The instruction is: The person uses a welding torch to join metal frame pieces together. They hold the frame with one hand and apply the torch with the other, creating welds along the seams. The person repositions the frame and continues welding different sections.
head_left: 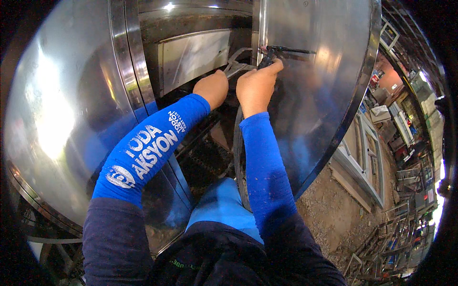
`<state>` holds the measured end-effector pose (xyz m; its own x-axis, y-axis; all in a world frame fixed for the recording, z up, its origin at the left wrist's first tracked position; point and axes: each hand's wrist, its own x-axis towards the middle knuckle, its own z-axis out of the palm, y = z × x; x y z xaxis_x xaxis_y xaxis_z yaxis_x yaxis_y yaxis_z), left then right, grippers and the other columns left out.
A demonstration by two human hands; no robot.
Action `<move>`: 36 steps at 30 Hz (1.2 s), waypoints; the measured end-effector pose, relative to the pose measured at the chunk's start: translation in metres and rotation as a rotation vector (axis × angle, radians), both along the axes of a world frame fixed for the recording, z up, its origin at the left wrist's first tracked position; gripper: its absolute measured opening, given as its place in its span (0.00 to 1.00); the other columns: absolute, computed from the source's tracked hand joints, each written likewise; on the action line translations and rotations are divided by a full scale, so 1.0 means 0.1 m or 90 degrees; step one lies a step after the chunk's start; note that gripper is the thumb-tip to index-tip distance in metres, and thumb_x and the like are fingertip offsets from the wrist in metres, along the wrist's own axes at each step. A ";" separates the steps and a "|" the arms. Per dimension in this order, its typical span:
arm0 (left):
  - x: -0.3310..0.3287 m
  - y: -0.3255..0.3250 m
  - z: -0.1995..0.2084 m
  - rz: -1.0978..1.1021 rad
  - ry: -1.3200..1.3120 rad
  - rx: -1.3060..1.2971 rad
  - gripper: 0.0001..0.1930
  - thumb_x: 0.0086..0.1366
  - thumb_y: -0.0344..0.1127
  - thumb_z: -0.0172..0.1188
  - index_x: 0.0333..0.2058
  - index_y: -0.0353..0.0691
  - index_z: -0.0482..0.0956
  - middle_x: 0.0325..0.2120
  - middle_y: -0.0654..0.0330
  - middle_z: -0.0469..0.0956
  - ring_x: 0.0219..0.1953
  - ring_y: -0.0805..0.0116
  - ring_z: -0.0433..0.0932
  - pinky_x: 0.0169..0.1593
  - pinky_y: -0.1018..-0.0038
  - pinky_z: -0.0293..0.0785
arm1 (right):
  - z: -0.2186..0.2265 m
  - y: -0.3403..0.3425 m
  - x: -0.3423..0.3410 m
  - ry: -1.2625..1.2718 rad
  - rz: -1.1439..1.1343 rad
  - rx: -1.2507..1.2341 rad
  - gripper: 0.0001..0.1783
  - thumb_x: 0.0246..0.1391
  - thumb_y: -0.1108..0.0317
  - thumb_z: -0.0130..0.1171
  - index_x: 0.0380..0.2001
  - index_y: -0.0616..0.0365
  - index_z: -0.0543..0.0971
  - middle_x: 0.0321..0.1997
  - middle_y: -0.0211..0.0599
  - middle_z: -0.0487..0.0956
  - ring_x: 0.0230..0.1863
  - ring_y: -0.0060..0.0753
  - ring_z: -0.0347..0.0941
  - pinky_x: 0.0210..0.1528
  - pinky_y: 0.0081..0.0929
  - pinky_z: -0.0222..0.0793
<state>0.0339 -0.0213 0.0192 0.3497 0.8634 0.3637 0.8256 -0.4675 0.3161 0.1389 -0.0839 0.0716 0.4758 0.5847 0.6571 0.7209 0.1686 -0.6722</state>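
The right hand [257, 86] has its grip clenched on a slim black tool [279, 51] with a long straight rod, pressed to the edge of a smooth, curved, mirror-bright steel panel [315, 86]. The left hand [212, 88] grasps a grey cable [236, 64] just beside it, before a dull flat metal plate [193, 55].

I see a slim black welding torch [279, 51] lying level against the shiny curved steel sheet [315, 90], cable [237, 143] hanging down.
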 end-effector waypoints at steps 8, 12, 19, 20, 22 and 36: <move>-0.03 0.16 -0.15 -0.024 -0.034 0.046 0.16 0.69 0.35 0.43 0.44 0.27 0.73 0.37 0.35 0.81 0.41 0.43 0.83 0.46 0.54 0.79 | -0.07 0.08 0.05 -0.026 0.026 0.040 0.39 0.51 0.77 0.59 0.63 0.68 0.52 0.51 0.75 0.70 0.51 0.75 0.71 0.57 0.56 0.68; -0.02 0.11 -0.13 -0.023 -0.041 0.079 0.14 0.68 0.33 0.45 0.43 0.27 0.73 0.36 0.35 0.82 0.40 0.43 0.84 0.45 0.54 0.79 | -0.03 0.01 0.02 0.000 0.021 0.023 0.38 0.52 0.77 0.58 0.62 0.69 0.52 0.51 0.76 0.70 0.51 0.75 0.71 0.56 0.56 0.67; -0.02 -0.02 0.04 0.002 0.008 -0.002 0.12 0.63 0.27 0.52 0.43 0.26 0.73 0.37 0.35 0.82 0.42 0.41 0.83 0.46 0.53 0.79 | -0.07 0.03 0.04 0.010 0.007 0.080 0.33 0.55 0.79 0.53 0.61 0.71 0.52 0.53 0.77 0.68 0.53 0.75 0.70 0.57 0.56 0.66; -0.02 -0.02 0.04 0.005 0.005 -0.008 0.12 0.63 0.27 0.52 0.43 0.26 0.73 0.37 0.35 0.81 0.42 0.41 0.83 0.46 0.53 0.79 | -0.08 -0.01 0.03 0.018 0.001 0.085 0.32 0.55 0.80 0.53 0.60 0.70 0.53 0.53 0.76 0.69 0.54 0.73 0.71 0.57 0.54 0.65; -0.01 -0.02 0.06 0.003 -0.001 -0.011 0.12 0.63 0.27 0.52 0.43 0.26 0.72 0.38 0.35 0.81 0.43 0.40 0.83 0.47 0.53 0.78 | -0.07 -0.03 0.05 0.016 -0.007 0.100 0.32 0.54 0.80 0.54 0.60 0.70 0.53 0.53 0.74 0.70 0.55 0.71 0.71 0.58 0.52 0.65; -0.05 -0.02 0.04 -0.005 0.020 0.018 0.12 0.62 0.26 0.53 0.43 0.26 0.72 0.37 0.35 0.81 0.42 0.40 0.83 0.46 0.53 0.79 | -1.06 -2.18 0.66 0.450 0.216 0.258 0.26 0.62 0.69 0.57 0.62 0.61 0.66 0.27 0.36 0.74 0.19 0.24 0.68 0.17 0.22 0.64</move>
<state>0.0290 -0.0229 0.0231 0.3684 0.8497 0.3772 0.8309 -0.4830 0.2764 0.2048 -0.3023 -0.0341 0.6926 0.5535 0.4625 0.0275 0.6205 -0.7837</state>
